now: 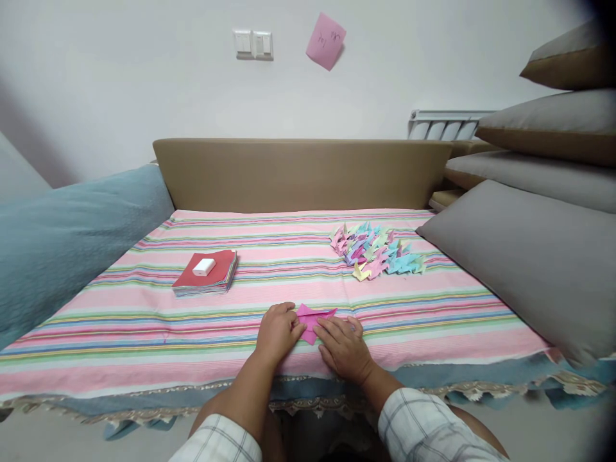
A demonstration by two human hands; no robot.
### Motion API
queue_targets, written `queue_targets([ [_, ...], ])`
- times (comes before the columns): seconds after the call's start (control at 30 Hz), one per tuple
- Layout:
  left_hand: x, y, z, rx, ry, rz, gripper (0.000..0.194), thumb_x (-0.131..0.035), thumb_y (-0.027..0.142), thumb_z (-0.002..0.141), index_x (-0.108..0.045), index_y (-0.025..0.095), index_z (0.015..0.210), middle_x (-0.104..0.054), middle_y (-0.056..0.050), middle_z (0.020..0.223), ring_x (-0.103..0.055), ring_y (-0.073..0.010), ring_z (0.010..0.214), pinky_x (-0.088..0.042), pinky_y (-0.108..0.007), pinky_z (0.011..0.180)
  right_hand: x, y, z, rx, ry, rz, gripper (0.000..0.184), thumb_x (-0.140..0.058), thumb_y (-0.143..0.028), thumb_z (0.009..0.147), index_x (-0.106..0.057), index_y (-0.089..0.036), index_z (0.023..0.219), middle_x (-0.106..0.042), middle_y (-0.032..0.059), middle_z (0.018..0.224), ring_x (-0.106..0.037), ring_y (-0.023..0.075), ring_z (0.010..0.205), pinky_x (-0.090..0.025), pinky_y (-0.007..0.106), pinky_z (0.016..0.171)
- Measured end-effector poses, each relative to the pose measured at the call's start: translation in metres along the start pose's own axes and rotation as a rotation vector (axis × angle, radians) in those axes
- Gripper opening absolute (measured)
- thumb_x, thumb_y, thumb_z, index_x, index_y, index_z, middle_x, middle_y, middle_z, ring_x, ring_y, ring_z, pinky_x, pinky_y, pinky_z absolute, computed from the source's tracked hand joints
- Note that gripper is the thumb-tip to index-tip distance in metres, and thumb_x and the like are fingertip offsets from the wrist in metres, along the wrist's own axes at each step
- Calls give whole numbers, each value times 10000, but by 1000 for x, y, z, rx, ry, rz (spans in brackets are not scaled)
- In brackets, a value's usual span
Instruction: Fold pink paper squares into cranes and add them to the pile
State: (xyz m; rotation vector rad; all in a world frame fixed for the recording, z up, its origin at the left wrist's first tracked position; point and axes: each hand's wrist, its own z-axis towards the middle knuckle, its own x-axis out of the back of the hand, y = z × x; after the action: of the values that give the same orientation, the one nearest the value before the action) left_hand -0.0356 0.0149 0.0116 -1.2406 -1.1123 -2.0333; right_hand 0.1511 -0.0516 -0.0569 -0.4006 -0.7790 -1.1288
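We see the scene in bright, soft, fairly even light, with a cool cast over the pale wall (144, 83). Its left side darkens into shade. A small shadow hugs the lower right of the pink note (326, 40), so we read the light as falling from the upper left, its source out of frame. Below the striped cloth (289, 256), the space between the legs sinks into darkness. Wide-angle stretching swells the grey cushions (543, 256) at the right, where blurred black vignetting eats the corners. Fine detail softens: we cannot read the note's writing clearly.
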Motion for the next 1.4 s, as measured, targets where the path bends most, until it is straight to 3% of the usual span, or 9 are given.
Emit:
queue_targets([
  [0.23, 2, 3, 1, 11, -14, 9, 114, -660, 248, 715, -633, 198, 617, -645, -62, 1072, -539, -225, 1039, -396, -367, 902, 0, -1, -1, -10, 26, 17, 330, -521, -366, 839, -595, -271, 1146, -634, 45, 1114, -479, 218, 1037, -122, 431, 1005],
  [0.63, 0, 3, -2, -4, 38, 122, 148, -695, 297, 696, -616, 201, 617, -637, -49, 1086, -541, -234, 999, -406, -361, 882, 3, -2, 3, -10, 28, 6, 306, -522, -374, 836, -615, -260, 1105, -646, 40, 1095, -491, 207, 979, -185, 420, 953],
  [1.1, 10, -1, -6, 123, 12, 68, 156, -656, 345, 726, -679, 225, 630, -671, -30, 1030, -563, -226, 992, -397, -367, 870, -1, 0, -1, -15, -15, -6, 333, -519, -379, 832, -598, -275, 1138, -625, 40, 1131, -488, 223, 1006, -198, 422, 954],
  [1.4, 6, -3, -5, 104, 45, 154, 182, -673, 366, 714, -664, 221, 603, -663, -29, 1062, -557, -239, 983, -400, -375, 851, 1, -1, 1, -21, -9, 8, 322, -515, -378, 836, -606, -264, 1122, -633, 47, 1108, -486, 219, 995, -197, 415, 952],
])
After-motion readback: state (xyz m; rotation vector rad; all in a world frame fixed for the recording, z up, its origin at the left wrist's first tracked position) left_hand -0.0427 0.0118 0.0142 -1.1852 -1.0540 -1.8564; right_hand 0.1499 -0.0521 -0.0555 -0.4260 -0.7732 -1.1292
